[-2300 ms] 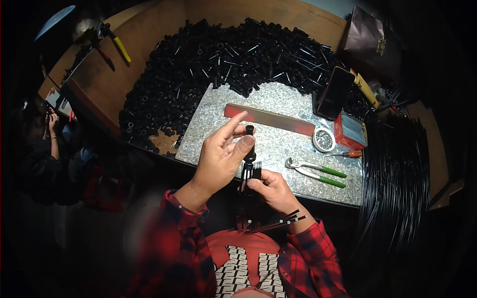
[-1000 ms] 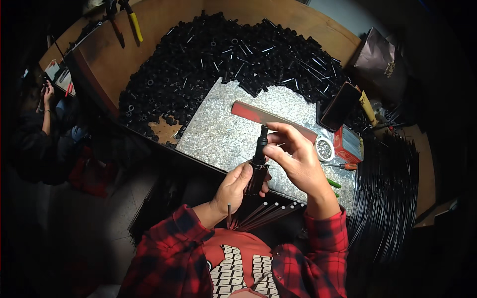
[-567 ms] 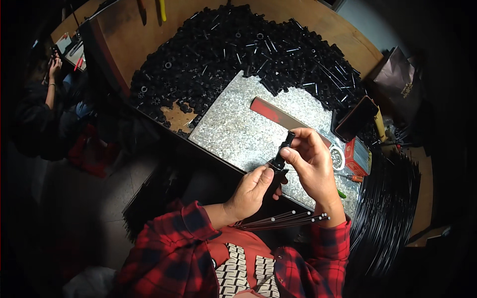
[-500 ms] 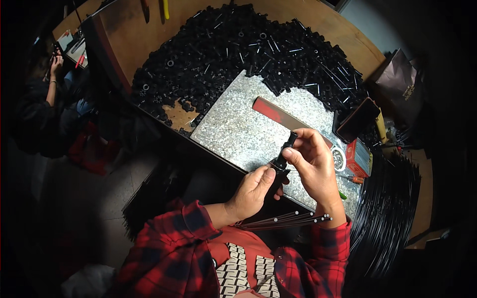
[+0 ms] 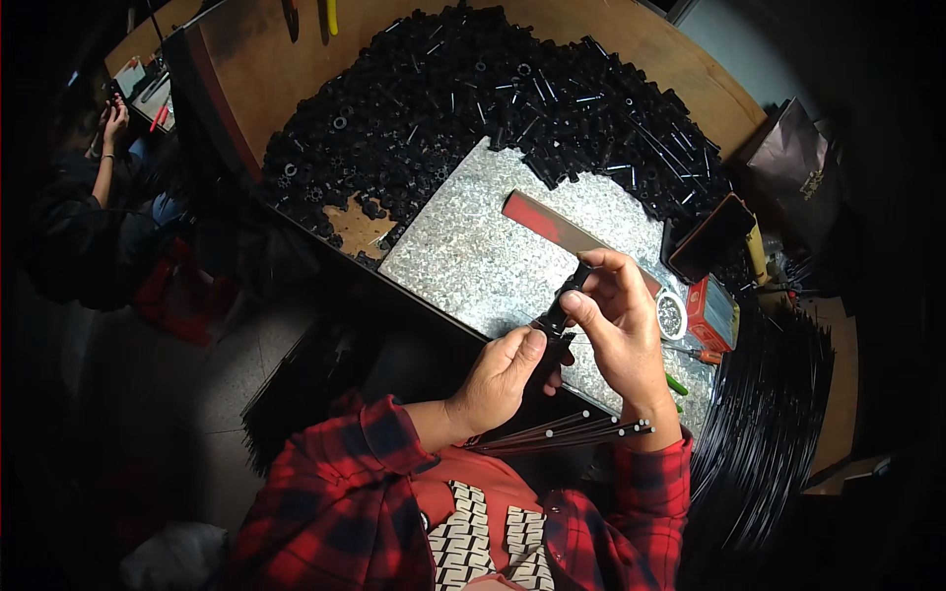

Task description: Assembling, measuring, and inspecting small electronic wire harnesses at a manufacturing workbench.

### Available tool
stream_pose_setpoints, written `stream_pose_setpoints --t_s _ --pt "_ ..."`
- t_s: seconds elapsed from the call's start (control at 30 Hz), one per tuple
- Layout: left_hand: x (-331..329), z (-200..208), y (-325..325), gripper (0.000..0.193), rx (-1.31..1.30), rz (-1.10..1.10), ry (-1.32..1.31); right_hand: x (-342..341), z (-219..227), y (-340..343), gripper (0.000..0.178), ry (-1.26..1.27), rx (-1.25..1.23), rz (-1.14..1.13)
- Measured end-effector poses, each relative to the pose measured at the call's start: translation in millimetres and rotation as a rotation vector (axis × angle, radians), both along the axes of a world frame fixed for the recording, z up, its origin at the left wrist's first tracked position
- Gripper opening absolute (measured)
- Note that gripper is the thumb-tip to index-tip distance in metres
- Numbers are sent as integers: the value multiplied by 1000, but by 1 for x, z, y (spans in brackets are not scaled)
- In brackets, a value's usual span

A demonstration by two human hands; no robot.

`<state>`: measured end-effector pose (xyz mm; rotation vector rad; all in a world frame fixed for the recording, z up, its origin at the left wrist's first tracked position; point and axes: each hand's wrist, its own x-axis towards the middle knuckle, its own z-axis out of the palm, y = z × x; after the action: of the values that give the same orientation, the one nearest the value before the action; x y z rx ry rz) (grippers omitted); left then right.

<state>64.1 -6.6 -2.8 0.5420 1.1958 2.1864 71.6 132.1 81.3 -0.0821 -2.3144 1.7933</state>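
Head view: black stepped cylindrical part [image 5: 556, 315] is held tilted over the near edge of the speckled silver-grey board [image 5: 453, 246]. Lower end is clasped by the left hand [image 5: 501, 376], upper end is pinched between thumb and fingers of the right hand [image 5: 626, 320]. Board is bordered at its far side by a heap of small black parts [image 5: 394, 128]; thin black rods with white tips [image 5: 552, 433] are seen near the right wrist

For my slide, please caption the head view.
Left hand and right hand hold a black piece at the edge of a speckled board.
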Motion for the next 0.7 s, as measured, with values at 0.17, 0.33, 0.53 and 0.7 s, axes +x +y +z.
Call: stream_pose_setpoints --t_s 0.17,0.33,0.53,0.7 --pt "1 -3 3 38 -1 56 35 0 0 -2 39 -25 2 -24" --pt "-1 0 2 38 19 76 -55 8 2 1 51 3 37 4" --pt "-4 -3 -1 37 33 62 -3 25 -9 2 28 -74 130 152" --pt "-4 1 -1 41 48 -29 -63 26 -8 13 23 14 226 208"
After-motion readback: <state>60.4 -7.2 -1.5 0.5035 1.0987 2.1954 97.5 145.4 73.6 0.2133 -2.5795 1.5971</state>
